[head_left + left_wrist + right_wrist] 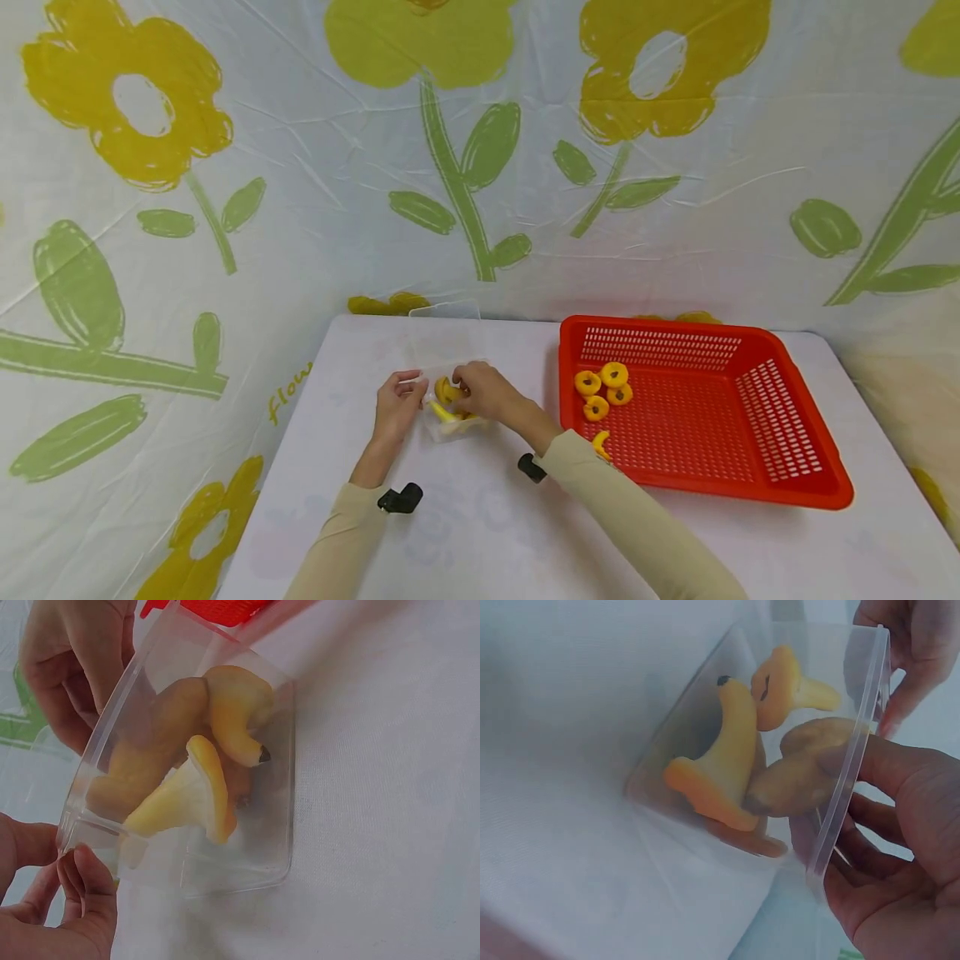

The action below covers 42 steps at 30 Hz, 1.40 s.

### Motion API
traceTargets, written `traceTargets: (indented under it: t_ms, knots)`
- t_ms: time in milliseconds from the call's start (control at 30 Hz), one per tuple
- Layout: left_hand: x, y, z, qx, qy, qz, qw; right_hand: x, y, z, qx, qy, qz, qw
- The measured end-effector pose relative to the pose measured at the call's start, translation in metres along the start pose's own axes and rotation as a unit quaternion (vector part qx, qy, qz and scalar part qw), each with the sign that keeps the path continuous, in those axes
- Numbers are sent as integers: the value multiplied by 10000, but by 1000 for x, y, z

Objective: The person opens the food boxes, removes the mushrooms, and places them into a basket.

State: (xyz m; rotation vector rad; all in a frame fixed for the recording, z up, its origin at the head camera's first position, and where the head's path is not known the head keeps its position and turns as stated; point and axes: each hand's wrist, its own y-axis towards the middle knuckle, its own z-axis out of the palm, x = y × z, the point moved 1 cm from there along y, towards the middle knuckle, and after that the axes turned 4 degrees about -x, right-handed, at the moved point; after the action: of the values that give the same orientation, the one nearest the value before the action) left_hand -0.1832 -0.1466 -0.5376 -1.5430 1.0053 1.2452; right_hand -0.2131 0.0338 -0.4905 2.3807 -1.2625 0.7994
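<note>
A clear plastic box (459, 430) stands on the table, its lid (444, 337) raised at the back. My left hand (399, 406) pinches the left rim between thumb and fingers. From the right side, my right hand (483, 392) reaches over the opposite rim. Its fingertips hold a brown lumpy piece (802, 776) inside the box; part of this grip is hidden behind the cloudy wall. Beside that piece lie a yellow, flared-cap toy mushroom (187, 795) and another yellow mushroom (234, 712) with a dark stem tip. Further brown shapes show beneath them.
To the right stands a red perforated plastic basket (697, 492). Several yellow ring-shaped pieces (614, 374) lie at its left end, with a curved yellow piece (601, 442) near its front wall. A flower-printed cloth (300, 250) hangs behind the table.
</note>
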Motion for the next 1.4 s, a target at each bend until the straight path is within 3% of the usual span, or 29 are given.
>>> traceTargets:
  t_ms: [167,367,700,767,1000,1200,1400]
  knots:
    - [-13,-5,-1,112,-1,-7,9999,0,-5,-4,-95,165,-76,9998]
    - [-36,-19,-1,88,63,39,9999,-2,-10,-14,-30,494,179,9986]
    - [-40,-22,0,71,151,96,9998,-14,-25,-41,-244,1383,299,9896]
    - [-39,-21,0,57,178,71,9998,-19,-28,-46,-333,1495,272,9878]
    - [-2,0,2,-65,118,111,9998,-31,-43,-66,-219,2138,676,9743]
    - [1,0,2,-141,206,102,9996,-42,-59,-86,-247,2616,1158,9579]
    - [0,1,2,-140,249,69,9996,-56,-73,-100,-385,2777,1447,9489]
